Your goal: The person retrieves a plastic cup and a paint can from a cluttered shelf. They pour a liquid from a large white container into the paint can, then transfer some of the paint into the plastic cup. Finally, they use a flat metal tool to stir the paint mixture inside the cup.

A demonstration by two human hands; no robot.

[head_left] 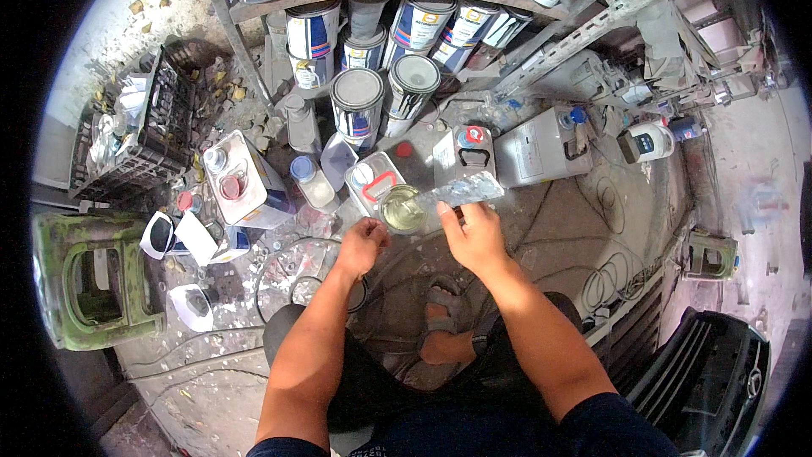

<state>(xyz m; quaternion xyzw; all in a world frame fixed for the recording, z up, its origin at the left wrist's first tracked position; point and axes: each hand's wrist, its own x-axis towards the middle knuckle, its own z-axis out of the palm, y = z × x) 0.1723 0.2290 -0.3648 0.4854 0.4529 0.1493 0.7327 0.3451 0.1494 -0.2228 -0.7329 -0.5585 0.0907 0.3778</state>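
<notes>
Your right hand (pixel 475 235) pinches a crumpled clear plastic strip (pixel 461 193), long axis running sideways, just right of the small cup (pixel 403 208) (yellowish liquid inside) your closed left hand (pixel 362 245) steadies.

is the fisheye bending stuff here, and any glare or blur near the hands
Head view: shelf rails bow toward the dark round rim; bright glare washes the upper-left floor; the open cup by the left hand and the strip in the right hand look sharp.

Paint workshop: shelved paint cans (pixel 357 101).
</notes>
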